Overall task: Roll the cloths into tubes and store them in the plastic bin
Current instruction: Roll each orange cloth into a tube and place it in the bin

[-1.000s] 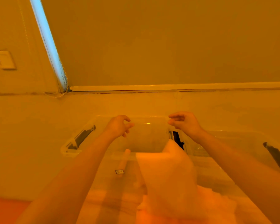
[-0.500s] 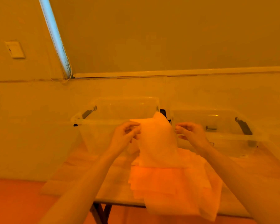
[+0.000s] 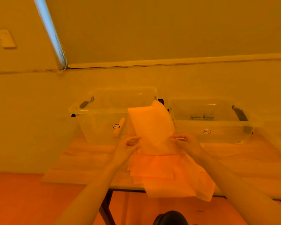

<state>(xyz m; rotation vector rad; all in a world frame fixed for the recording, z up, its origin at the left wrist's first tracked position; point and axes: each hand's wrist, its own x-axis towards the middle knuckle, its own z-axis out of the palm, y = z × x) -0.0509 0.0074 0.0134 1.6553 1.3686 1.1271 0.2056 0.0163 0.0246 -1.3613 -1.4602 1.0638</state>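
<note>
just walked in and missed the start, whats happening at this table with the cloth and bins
A person is holding up one cloth by its side edges, the left hand pinching one side and the right hand the other. It is still a flat sheet, not yet rolled. More cloths lie in a pile on the table beneath it. Behind stand two clear plastic bins; the left bin already holds one rolled cloth tube.
</note>
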